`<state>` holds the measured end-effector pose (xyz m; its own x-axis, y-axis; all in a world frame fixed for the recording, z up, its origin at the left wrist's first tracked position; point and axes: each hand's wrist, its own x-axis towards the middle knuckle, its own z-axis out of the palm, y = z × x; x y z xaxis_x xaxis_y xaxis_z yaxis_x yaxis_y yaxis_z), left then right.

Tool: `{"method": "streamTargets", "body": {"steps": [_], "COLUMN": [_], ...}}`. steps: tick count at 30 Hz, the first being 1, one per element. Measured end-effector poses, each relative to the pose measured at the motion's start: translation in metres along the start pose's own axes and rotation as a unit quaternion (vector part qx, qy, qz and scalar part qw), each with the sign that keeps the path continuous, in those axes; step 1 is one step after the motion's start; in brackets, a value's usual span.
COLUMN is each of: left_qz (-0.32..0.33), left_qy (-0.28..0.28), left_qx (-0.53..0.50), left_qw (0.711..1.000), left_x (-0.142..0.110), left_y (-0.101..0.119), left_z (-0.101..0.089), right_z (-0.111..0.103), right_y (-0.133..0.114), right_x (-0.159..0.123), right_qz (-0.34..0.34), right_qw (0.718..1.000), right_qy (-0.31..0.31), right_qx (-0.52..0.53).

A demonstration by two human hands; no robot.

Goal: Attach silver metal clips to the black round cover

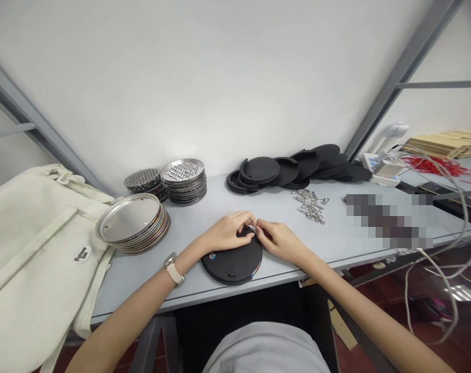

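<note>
A round black disc (231,264) lies flat near the table's front edge, with a small slot and coloured marks at its rim. My left hand (231,232) rests over the disc's far part, fingers curled and thumb stretched toward a small silvery metal clip (252,227). From the right, my right hand (280,241) pinches at this clip by the disc's upper right edge. Both sets of fingertips meet there and hide most of it. A loose pile of silvery metal clips (312,206) sits to the right, beyond my right hand.
Behind lie several overlapping black discs (260,170). At left stand stacks of metal grater discs (184,178) and round metal plates (132,220), beside a cream bag (44,248). White cables (448,280) hang at right, near red cords (437,166) and wooden pieces (448,142).
</note>
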<state>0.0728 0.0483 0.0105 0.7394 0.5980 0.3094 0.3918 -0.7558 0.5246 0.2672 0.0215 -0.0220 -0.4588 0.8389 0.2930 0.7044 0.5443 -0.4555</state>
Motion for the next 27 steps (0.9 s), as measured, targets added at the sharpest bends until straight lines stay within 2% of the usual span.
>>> {"method": "streamTargets", "body": {"steps": [15,27], "left_qz": [0.009,0.003], "left_qy": [-0.002,0.011], "left_qx": [0.005,0.027], "left_qw": [1.000,1.000], "left_x": [-0.0004,-0.0002], "left_y": [0.0010,0.0008], "left_z": [-0.0005,0.0001], "right_z": [-0.0003,-0.0001], "right_y": [0.0022,0.0035], "right_x": [-0.0005,0.0005], "right_qz": [0.008,-0.021], "right_qw": [0.999,0.999], "right_qy": [0.023,-0.043], "right_qx": [0.025,-0.006]}}
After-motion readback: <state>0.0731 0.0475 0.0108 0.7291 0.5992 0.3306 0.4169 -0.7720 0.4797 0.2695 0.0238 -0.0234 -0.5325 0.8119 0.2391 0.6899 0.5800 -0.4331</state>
